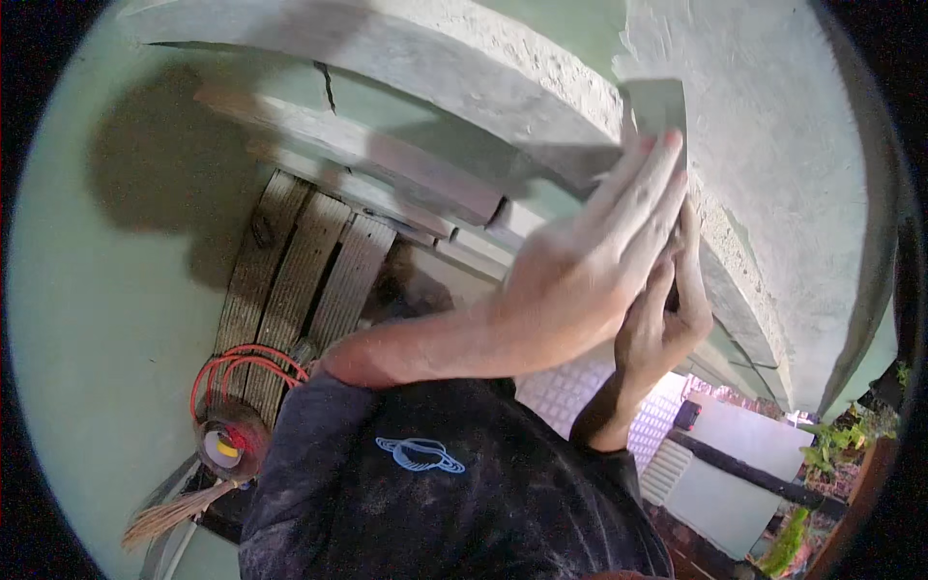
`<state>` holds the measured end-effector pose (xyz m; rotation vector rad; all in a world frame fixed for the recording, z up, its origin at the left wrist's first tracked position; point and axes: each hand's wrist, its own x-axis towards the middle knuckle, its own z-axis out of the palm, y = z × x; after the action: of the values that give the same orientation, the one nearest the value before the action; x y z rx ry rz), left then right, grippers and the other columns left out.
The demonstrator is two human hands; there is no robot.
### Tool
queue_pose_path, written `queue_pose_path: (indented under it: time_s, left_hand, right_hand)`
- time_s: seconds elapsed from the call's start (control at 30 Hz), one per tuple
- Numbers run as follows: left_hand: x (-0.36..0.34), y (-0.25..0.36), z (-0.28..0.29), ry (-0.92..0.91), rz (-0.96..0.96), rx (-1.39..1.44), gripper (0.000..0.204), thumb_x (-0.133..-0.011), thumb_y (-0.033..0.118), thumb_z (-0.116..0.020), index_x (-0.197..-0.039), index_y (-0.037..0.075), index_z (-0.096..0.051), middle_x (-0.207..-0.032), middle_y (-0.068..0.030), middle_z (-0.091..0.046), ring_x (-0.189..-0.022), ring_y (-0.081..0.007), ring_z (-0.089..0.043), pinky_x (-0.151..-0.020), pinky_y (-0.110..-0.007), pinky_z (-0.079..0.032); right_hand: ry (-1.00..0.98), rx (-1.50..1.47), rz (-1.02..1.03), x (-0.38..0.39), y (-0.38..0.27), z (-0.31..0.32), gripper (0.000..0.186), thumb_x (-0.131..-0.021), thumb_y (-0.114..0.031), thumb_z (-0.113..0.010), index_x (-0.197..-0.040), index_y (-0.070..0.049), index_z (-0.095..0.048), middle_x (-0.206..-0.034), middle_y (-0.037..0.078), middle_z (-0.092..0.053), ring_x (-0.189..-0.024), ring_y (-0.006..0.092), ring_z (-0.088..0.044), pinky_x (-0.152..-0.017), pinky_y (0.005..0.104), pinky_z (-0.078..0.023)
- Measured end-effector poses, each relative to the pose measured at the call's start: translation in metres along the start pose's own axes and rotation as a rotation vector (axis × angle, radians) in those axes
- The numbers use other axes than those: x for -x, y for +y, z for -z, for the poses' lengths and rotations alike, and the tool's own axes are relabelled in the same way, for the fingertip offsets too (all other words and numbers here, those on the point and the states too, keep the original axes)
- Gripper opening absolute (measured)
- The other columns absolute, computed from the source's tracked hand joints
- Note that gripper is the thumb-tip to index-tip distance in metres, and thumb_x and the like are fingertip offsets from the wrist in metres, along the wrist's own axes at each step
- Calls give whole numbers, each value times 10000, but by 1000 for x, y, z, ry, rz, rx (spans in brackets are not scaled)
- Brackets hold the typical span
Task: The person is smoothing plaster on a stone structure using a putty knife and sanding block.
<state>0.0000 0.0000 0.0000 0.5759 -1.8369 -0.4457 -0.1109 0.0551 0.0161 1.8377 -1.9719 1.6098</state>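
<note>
A flat, rectangular metal putty knife (655,104) lies against the rough edge of a pale plastered beam (556,72), below a smooth grey surface. My left hand (590,256) reaches across with its fingers stretched out flat, their tips pressed on the blade. Just to its right and partly behind it, my right hand (667,314) has its fingers curled around the lower part of the putty knife. The handle is hidden by my hands. Pale dust coats my left hand and forearm.
Stepped pale ledges (387,174) run below the beam, beside a green wall (77,319). Wooden planks (290,251) stand at the left, near a coiled orange-red cable (246,353), a round container (232,440) and a straw broom (174,512). Green plants (841,445) show at the far right.
</note>
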Motion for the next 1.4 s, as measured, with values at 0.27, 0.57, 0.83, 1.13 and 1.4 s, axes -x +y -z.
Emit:
queue_pose_path:
  time_s: [0.27,0.57,0.83,1.13,1.4]
  left_hand:
    - [-9,9,5,-29,-9,-28,593,-868,106,-671,-1367,-182,-530,-1524,-367,-411,-1390,-411,-503,-1009,-333,-564]
    - [-8,-9,13,-46,-77,-118,590,-843,94,-671,-1365,-154,-550,-1552,-300,-424,-1412,-378,-495,-981,-317,-567]
    - [-13,-16,20,-44,62,-34,775,-697,-83,-676,-1452,-55,-508,-1607,-203,-399,-1428,-355,-484,-1061,-383,-527]
    - [-17,-19,29,-92,54,-5,747,-741,-52,-707,-1458,-71,-501,-1592,-205,-424,-1431,-349,-483,-1076,-384,-516]
    - [-15,-9,22,-26,106,-142,706,-758,-40,-702,-1441,-57,-524,-1563,-218,-457,-1429,-389,-473,-1099,-408,-498]
  right_hand:
    - [-83,49,-30,-1,-8,16,420,-996,10,-528,-1409,36,-597,-1290,205,-705,-1093,161,-663,-931,292,-512]
    - [27,58,162,-2,12,-1,400,-1001,-3,-574,-1398,30,-610,-1258,197,-722,-1035,137,-665,-858,276,-522]
    - [-34,24,-123,1,1,-1,403,-998,8,-586,-1399,53,-601,-1119,139,-749,-875,97,-618,-759,238,-490]
    - [-147,-260,-276,5,5,16,605,-1017,-214,-638,-1508,83,-447,-835,-3,-611,-734,66,-516,-649,210,-405]
    - [-290,-410,-279,9,14,28,636,-1026,-218,-601,-1526,113,-389,-1076,125,-683,-918,164,-620,-846,272,-490]
